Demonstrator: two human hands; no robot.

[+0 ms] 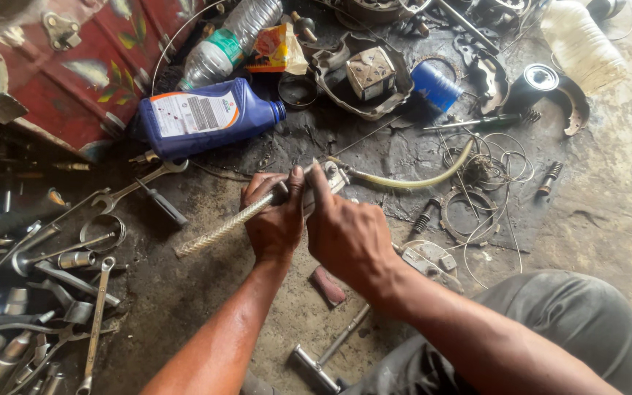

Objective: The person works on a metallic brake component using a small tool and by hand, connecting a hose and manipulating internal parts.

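Braided hose [217, 230] with a metal fitting [328, 175] — both hands, left hand [276, 219] and right hand [345, 234], grip closed around it; beyond lies a blue bottle [210, 117] on its side, white-labelled — floor [608, 197] grimy.

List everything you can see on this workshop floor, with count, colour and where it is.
oil bottle: one, blue, lying upper left
water bottle: one, clear, top centre
braided hose: one, whitish, held in both hands
metal fitting: one, grey, at the hose end
yellow tube: one, right of the fitting
blue can: one, upper centre
spanners: many, grey, piled lower left
red trunk: one, top left
left hand: grips the hose
right hand: on the fitting
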